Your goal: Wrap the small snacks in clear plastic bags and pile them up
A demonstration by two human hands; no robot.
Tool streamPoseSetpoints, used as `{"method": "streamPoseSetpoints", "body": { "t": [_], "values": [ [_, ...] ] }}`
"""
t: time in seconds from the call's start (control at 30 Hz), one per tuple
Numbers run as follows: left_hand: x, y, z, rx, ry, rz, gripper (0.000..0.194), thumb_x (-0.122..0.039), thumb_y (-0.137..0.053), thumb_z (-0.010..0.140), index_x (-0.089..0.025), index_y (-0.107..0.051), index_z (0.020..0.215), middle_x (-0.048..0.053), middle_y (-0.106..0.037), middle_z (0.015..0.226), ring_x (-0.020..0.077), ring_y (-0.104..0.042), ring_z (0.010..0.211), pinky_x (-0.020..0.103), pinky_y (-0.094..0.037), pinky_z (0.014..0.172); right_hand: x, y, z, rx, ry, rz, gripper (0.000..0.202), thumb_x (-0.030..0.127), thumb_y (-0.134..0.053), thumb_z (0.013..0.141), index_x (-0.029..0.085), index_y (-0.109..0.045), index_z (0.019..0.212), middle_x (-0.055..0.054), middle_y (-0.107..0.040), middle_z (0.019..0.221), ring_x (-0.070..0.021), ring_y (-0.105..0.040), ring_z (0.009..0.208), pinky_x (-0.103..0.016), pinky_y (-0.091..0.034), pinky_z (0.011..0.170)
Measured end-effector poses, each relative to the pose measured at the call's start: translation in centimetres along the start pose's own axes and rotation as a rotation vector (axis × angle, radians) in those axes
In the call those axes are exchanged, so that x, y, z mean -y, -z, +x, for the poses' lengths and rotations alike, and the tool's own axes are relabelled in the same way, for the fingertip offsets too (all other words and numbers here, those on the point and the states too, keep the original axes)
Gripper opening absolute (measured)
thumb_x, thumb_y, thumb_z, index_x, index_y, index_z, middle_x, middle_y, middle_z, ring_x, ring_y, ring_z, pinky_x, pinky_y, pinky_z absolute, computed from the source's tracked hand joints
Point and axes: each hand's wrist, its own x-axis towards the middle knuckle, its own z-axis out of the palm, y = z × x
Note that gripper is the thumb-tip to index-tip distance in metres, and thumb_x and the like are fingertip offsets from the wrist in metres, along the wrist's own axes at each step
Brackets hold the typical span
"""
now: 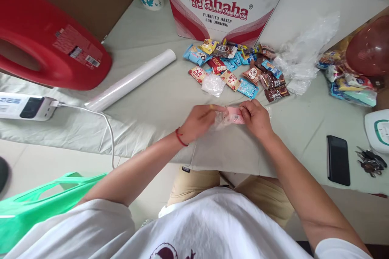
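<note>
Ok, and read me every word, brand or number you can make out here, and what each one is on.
"Wahaha ®": water carton
"PURIFIED WATER FOR DRINKING": same carton
"2119HT": same carton's top line; its other digits are too blurred to be sure
Too small or blurred: the print on the snack wrappers, pink packet, red jug's label and white charger.

Pink packet [236, 115], clear plastic [221, 119] alongside, over table [152, 117]

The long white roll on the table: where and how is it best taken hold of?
I would grip the white roll around its middle, from above, closing across its length: it is slim, lies flat, and has bare cloth on both sides there.
</note>
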Motion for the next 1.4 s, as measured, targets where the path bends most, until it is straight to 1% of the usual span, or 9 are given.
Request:
{"method": "streamPoseSetpoints", "body": {
  "t": [0.1, 0.2, 0.4, 0.53, 0.67, 0.93, 1.1, 1.27, 1.4],
  "values": [
    [0.9, -0.2, -2.6, -0.417, -0.052, -0.02, 0.051, -0.053, -0.051, 0.096, -0.017, -0.065, 0.129, 0.007, -0.067, 0.097, 0.021, -0.063, 0.088, 0.036, -0.053, 0.084, 0.1, 0.0, -0.3, 0.004, -0.01, -0.021, 0.029, 0.033, -0.045, 0.105, 0.021, -0.071, 0.102, -0.007, -0.062, 0.095, -0.0217, -0.058, 0.081, -0.031, -0.039, 0.067],
    [0.7, -1.8, -4.4, -0.516, -0.252, 0.213, 0.081, -0.07, -0.078, 0.074, -0.019, -0.062, 0.135, 0.017, -0.059, 0.134, 0.0377, -0.049, 0.137, 0.055, -0.041, 0.115, 0.3, 0.1, -0.6, 0.008, -0.01, -0.042, 0.029, 0.034, -0.045, 0.106, 0.021, -0.071, 0.104, -0.008, -0.063, 0.099, -0.0223, -0.059, 0.083, -0.031, -0.039, 0.068],
    [1.9, -3.1, -1.5, -0.493, -0.024, 0.338, 0.025, -0.035, -0.062, 0.094, -0.021, -0.063, 0.073, 0.011, -0.065, 0.117, 0.033, -0.048, 0.136, 0.054, -0.038, 0.118, 0.0, 0.4, -0.3, 0.029, 0.004, 0.04, 0.027, 0.035, -0.047, 0.105, 0.021, -0.07, 0.099, -0.008, -0.065, 0.094, -0.0225, -0.061, 0.084, -0.033, -0.043, 0.073],
    [2.9, -2.5, 0.3, -0.467, 0.219, 0.399, 0.025, -0.035, -0.076, 0.081, -0.017, -0.07, 0.098, 0.017, -0.059, 0.132, 0.0381, -0.048, 0.135, 0.057, -0.038, 0.117, -0.5, 0.6, -0.3, 0.046, 0.012, 0.159, 0.025, 0.035, -0.05, 0.103, 0.022, -0.07, 0.096, -0.007, -0.067, 0.091, -0.0229, -0.064, 0.086, -0.034, -0.046, 0.077],
    [2.3, -3.3, 0.3, -0.397, 0.131, 0.448, 0.035, -0.044, -0.065, 0.094, -0.017, -0.07, 0.117, 0.018, -0.048, 0.155, 0.0398, -0.027, 0.156, 0.059, -0.022, 0.127, -0.5, 0.7, -0.4, 0.032, 0.02, 0.204, 0.024, 0.036, -0.052, 0.102, 0.022, -0.071, 0.096, -0.007, -0.069, 0.092, -0.0228, -0.065, 0.087, -0.035, -0.048, 0.078],
    [1.4, -3.1, 1.2, -0.18, 0.236, 0.54, 0.035, -0.035, -0.034, 0.109, -0.017, -0.064, 0.108, 0.012, -0.073, 0.092, 0.0293, -0.069, 0.092, 0.038, -0.048, 0.081, -3.0, 2.9, 0.5, 0.144, -0.094, 0.32, 0.03, 0.048, -0.065, 0.093, 0.021, -0.076, 0.097, -0.003, -0.071, 0.082, -0.0181, -0.06, 0.072, -0.03, -0.045, 0.068],
    [1.2, -3.1, 1.4, -0.157, 0.316, 0.68, 0.031, -0.04, -0.043, 0.107, -0.019, -0.065, 0.111, 0.012, -0.076, 0.095, 0.0297, -0.071, 0.093, 0.034, -0.043, 0.072, -5.7, 4.9, 0.5, 0.142, -0.175, 0.062, 0.026, 0.041, -0.064, 0.089, 0.019, -0.078, 0.095, -0.005, -0.068, 0.08, -0.0179, -0.058, 0.069, -0.03, -0.044, 0.066],
    [1.1, -3.6, 1.3, -0.155, 0.301, 0.734, 0.027, -0.039, -0.048, 0.105, -0.02, -0.067, 0.111, 0.012, -0.076, 0.101, 0.0293, -0.071, 0.101, 0.034, -0.044, 0.074, -0.4, 6.2, -1.7, -0.296, 0.009, -0.246, 0.029, 0.032, -0.053, 0.1, 0.022, -0.078, 0.111, -0.011, -0.072, 0.104, -0.0229, -0.065, 0.09, -0.034, -0.05, 0.08],
    [1.0, -3.3, 1.2, -0.18, 0.3, 0.707, 0.024, -0.038, -0.051, 0.104, -0.021, -0.068, 0.109, 0.011, -0.077, 0.099, 0.0285, -0.071, 0.097, 0.034, -0.044, 0.074, 4.2, 3.6, -2.9, -0.029, 0.316, -0.153, 0.032, 0.029, -0.05, 0.105, 0.029, -0.075, 0.126, -0.008, -0.071, 0.12, -0.0202, -0.064, 0.098, -0.029, -0.05, 0.076]
  ]
}}
